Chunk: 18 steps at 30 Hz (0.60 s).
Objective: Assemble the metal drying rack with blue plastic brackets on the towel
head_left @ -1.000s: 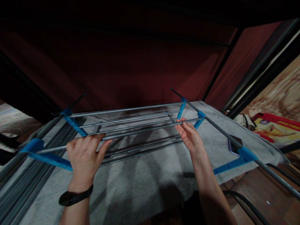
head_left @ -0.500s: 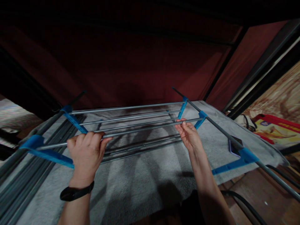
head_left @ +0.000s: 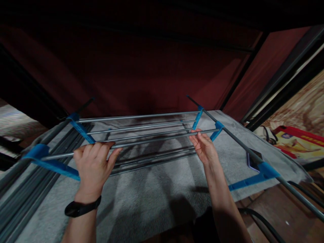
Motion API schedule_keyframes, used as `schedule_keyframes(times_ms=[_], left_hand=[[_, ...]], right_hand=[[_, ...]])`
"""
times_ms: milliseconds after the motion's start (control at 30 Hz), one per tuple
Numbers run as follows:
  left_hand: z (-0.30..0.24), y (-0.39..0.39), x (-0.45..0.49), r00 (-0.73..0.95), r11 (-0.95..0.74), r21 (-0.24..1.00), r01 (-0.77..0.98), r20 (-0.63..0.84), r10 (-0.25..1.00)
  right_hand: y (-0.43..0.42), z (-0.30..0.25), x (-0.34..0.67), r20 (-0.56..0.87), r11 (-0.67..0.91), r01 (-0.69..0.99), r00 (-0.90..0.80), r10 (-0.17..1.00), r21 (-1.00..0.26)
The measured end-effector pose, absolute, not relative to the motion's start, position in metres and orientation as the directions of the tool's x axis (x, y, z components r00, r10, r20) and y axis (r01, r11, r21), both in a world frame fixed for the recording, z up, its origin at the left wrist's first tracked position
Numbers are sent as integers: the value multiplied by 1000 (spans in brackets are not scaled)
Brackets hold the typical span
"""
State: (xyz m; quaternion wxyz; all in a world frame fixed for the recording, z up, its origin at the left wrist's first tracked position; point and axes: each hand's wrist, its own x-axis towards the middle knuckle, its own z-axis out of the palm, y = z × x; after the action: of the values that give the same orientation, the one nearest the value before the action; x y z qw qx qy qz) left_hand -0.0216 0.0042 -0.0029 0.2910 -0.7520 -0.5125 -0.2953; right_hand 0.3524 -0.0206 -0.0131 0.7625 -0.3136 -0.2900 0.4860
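My left hand, with a dark band on its wrist, is wrapped over a grey metal tube. Toward the right end of that tube, my right hand pinches it between thumb and fingers. The tube spans a rack frame, running from a blue plastic bracket on the left to a blue bracket on the right. Behind it, several more tubes cross between the sides. Another blue bracket sits on the right side pole, with no crossing tube seen at it.
Loose grey tubes lie bundled at the left on a grey cloth. A phone rests on the cloth under the right pole. Beyond it are a red and yellow package and a black cable. Dark red fabric hangs behind.
Both hands keep their places on the tube. The left thumb has lifted slightly away from it. The view has shifted a little.
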Motion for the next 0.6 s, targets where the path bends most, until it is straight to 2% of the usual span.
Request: schedule_keyframes(times_ms=[233, 400, 600], left_hand=[[-4, 5, -21, 295, -384, -78, 920, 785, 546], [0, 5, -18, 331, -327, -165, 931, 757, 563], [3, 3, -14, 317, -281, -178, 943, 736, 598]], right_hand=[[-20, -15, 356, 136, 334, -543, 372, 918, -770], [-18, -18, 358, 146, 354, -520, 397, 906, -777], [-16, -21, 361, 150, 367, -492, 426, 892, -789]])
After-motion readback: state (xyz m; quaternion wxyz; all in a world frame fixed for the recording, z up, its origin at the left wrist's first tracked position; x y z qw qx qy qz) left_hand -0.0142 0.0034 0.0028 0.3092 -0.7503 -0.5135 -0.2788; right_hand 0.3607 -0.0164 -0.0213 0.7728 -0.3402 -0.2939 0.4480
